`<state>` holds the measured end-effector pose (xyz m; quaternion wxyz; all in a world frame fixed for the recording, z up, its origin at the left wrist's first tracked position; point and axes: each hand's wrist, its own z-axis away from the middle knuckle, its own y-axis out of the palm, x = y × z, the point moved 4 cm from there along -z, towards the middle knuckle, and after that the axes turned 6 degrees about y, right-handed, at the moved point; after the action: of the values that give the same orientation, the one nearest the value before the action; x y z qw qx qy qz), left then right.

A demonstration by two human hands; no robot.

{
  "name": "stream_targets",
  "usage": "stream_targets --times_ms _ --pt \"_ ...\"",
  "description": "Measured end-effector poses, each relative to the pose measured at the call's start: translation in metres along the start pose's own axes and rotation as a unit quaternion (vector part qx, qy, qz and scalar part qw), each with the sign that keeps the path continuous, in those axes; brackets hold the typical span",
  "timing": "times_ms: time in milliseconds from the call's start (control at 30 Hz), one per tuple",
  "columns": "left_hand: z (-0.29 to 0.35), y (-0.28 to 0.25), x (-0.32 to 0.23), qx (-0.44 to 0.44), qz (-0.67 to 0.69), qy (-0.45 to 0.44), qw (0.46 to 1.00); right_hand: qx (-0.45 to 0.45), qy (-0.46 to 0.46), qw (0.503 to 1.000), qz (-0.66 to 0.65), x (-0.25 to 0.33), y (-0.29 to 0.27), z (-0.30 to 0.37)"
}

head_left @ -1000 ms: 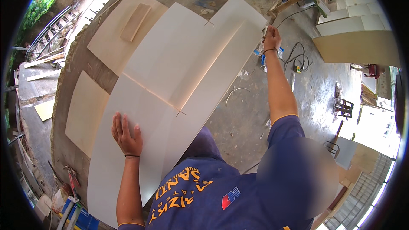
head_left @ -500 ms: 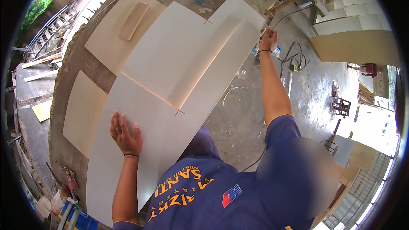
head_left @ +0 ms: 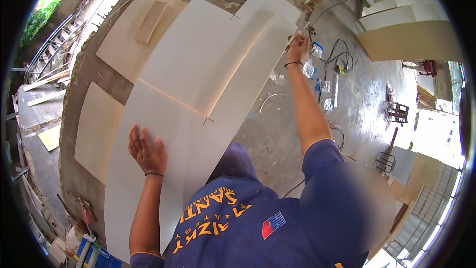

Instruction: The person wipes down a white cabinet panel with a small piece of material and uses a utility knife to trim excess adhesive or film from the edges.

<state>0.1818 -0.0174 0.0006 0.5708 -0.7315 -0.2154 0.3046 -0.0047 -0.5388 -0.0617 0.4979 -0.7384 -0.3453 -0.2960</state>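
At the left, a smaller plywood board (head_left: pixel 98 129) lies on the near side and a larger plywood board (head_left: pixel 119 37) farther off, the latter bearing a short wood strip (head_left: pixel 151 22). Both run up to the left edge of a white panel (head_left: pixel 198 79), which seems to overlap them. The left hand (head_left: pixel 148 153) rests on the panel's near part, its grip apart, palm down with fingers spread, probably to steady the sheet. The panel slants from near left to far right, directly before the person; what bears it is hidden.

Its face is smooth, pale and slightly glossy, with a stepped notch at the far end. Two thin tan lines, perhaps cuts, meet at a corner with small dark crossing marks.

At the panel's far right edge is the right hand (head_left: pixel 297 48), fingers curled together; I cannot tell whether that grip is clamped on the edge or on something small, perhaps to guide or hold there. Farther right, a black cable (head_left: pixel 339 57) lies coiled on the concrete floor (head_left: pixel 367 89).
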Motion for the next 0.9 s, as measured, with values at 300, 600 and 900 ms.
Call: stream_targets --times_ms 300,600,900 --pt "0.004 0.009 0.003 -0.004 -0.013 -0.016 1.000 0.062 0.090 0.987 -0.118 0.017 -0.033 0.101" --pt "0.001 0.013 0.000 -0.014 0.000 -0.013 1.000 0.069 0.092 0.979 -0.171 0.035 -0.080 0.226" --pt "0.001 0.017 -0.001 -0.011 -0.017 -0.009 1.000 0.106 0.121 0.962 -0.222 0.072 -0.152 0.408"
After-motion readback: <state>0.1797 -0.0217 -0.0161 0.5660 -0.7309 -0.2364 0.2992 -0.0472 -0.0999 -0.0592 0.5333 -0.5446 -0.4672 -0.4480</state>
